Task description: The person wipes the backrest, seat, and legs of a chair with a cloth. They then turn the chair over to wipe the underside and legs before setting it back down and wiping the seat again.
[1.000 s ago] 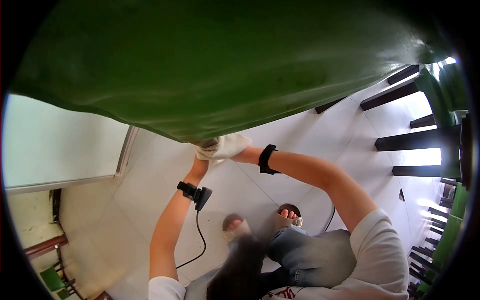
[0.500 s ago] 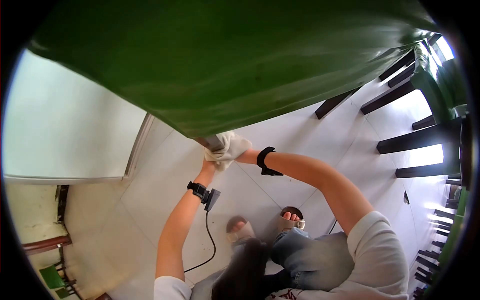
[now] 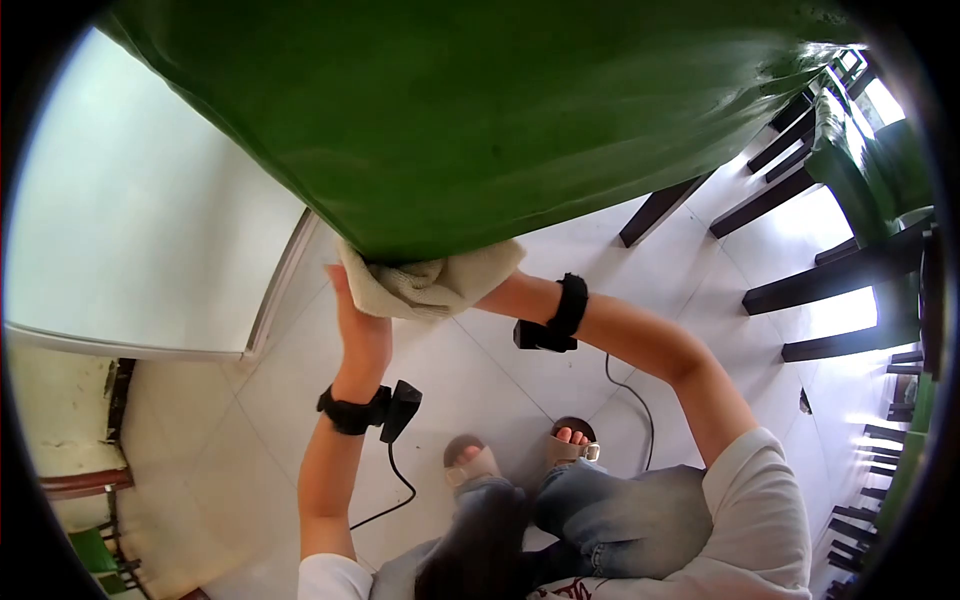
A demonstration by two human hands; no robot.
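A cream cloth point(image 3: 425, 287) is bunched against the lower corner of a green-covered table point(image 3: 480, 130). My left hand point(image 3: 362, 325) holds the cloth's left side, with one digit sticking up beside it and the other fingers hidden by the fabric. At the opposite end, my right hand point(image 3: 505, 293) grips the cloth from underneath; its fingers are covered. Black straps with small dark devices circle both wrists, and a cable hangs from each.
Dark wooden chair legs point(image 3: 820, 285) crowd the right side. A white panel point(image 3: 140, 210) with a metal edge stands at left. My sandalled feet point(image 3: 570, 445) are on the pale tiled floor point(image 3: 270, 430) below.
Both hands have moved up with the cloth, from around the table leg to the corner of the green cover. They are farther apart, and the cloth is spread wider.
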